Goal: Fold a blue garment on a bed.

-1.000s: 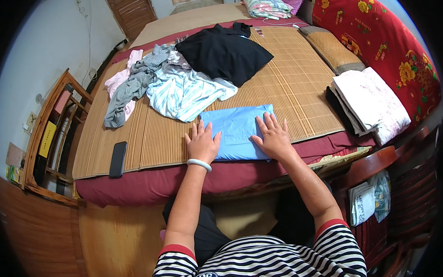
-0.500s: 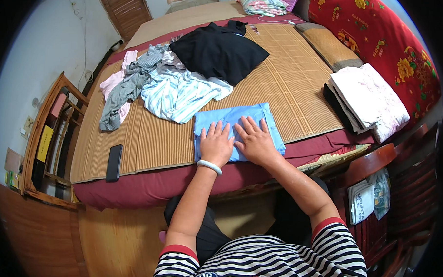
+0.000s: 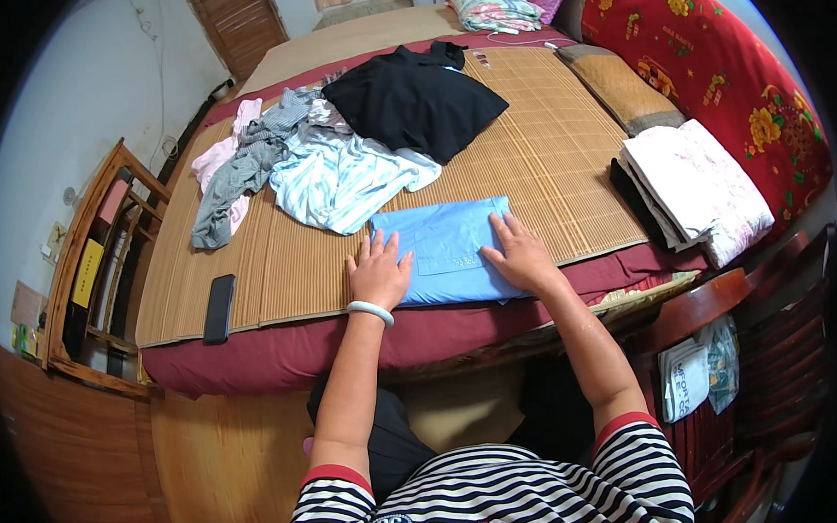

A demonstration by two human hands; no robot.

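Note:
A blue garment (image 3: 451,249), folded into a flat rectangle with a pocket showing on top, lies at the near edge of the bed. My left hand (image 3: 379,271), with a pale bangle on its wrist, rests on the garment's left edge, fingers spread. On its right edge lies my right hand (image 3: 522,254), palm down with the fingers apart. Neither hand grips anything. Beyond the garment is a loose heap: a blue-and-white striped garment (image 3: 343,180), a grey one (image 3: 232,195), a pink one (image 3: 221,162) and a black one (image 3: 419,100).
A bamboo mat (image 3: 555,165) covers much of the bed. A phone (image 3: 219,308) lies near its left front corner. Folded white clothes (image 3: 693,183) are stacked at right, near a wooden chair (image 3: 702,313) holding plastic-wrapped items. A brown pillow (image 3: 618,84) lies farther back.
My hands have slid apart from the garment's middle to its left and right edges, uncovering the pocket. The blue garment looks smoother and flatter.

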